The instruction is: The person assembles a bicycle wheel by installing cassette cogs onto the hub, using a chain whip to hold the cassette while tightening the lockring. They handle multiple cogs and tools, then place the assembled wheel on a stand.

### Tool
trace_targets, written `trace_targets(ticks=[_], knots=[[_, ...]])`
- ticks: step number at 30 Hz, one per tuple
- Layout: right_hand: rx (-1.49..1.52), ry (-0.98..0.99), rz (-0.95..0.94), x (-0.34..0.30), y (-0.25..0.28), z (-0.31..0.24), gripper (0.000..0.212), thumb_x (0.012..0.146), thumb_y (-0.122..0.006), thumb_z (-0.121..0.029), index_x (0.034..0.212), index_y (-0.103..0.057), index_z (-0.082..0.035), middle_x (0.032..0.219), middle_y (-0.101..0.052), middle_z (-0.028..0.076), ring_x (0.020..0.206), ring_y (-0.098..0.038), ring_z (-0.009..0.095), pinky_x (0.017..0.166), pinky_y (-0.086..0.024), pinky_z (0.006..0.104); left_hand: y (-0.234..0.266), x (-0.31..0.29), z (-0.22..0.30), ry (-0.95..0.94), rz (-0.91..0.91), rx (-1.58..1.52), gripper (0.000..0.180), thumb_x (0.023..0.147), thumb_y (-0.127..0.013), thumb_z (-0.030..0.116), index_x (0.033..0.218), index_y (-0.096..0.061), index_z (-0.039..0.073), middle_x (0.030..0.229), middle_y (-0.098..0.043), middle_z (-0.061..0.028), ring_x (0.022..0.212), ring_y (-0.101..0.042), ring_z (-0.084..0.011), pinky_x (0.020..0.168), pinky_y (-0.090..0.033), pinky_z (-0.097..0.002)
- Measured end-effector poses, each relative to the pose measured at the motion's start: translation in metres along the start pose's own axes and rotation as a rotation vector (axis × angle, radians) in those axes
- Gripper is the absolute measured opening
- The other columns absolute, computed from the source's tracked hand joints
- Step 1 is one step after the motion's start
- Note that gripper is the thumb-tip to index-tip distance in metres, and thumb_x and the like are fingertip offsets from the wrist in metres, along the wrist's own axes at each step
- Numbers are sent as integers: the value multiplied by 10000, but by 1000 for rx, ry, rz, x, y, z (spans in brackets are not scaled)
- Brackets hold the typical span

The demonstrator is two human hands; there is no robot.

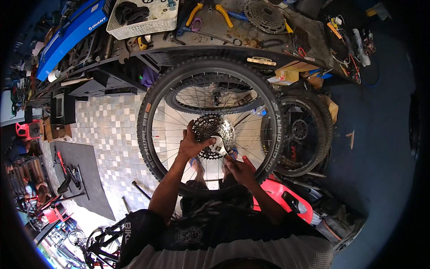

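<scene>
A bicycle wheel with a knobby tyre (148, 154) spans the space between my body and the workbench. At its hub sits a dark cassette (204, 127), with a shiny silver disc-like part (227, 133) showing beside it. My right hand (240, 170) is closed round the handle of a silver adjustable wrench (218, 145), whose head lies over the middle of the cassette. On the cassette's left side rests my left hand (193, 143), its index finger along the sprockets and its thumb reaching to the wrench head. The other left fingers are mostly hidden.
Ahead, the workbench (215, 48) carries a white basket (143, 30), yellow-handled pliers (195, 13) and another cassette (264, 17). More wheels (309, 134) stand at the right, near a red plastic chair (286, 199). A grey mat (83, 175) lies on the tiled floor at left.
</scene>
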State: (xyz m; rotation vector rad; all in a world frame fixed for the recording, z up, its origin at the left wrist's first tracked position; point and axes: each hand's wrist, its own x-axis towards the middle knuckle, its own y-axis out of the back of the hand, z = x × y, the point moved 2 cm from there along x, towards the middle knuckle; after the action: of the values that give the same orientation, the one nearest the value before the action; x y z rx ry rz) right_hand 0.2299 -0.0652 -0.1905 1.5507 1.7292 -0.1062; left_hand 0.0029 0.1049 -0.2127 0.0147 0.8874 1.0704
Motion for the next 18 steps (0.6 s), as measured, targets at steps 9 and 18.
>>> trace_targets(ticks=[9, 18], knots=[[-11, -39, -61, -4, 1, -5, 628, 1010, -516, -634, 1080, -705, -39, 909, -703, 217, 914, -704, 402, 810, -514, 488, 0, 2, 3, -59, 9, -36, 1378, 596, -911, 670, 1595, -197, 43, 1479, -459, -319, 1396, -467, -464, 1153, -413, -498], [51, -192, -11, -9, -17, 4, 732, 967, -449, -757, 997, -734, -83, 808, -688, 177, 808, -698, 376, 771, -521, 482, -1, 1, -3, -113, 22, -56, 1330, 606, -934, 611, 1592, -208, 92, 1428, -488, -351, 1342, -504, -495, 1105, -455, -531]])
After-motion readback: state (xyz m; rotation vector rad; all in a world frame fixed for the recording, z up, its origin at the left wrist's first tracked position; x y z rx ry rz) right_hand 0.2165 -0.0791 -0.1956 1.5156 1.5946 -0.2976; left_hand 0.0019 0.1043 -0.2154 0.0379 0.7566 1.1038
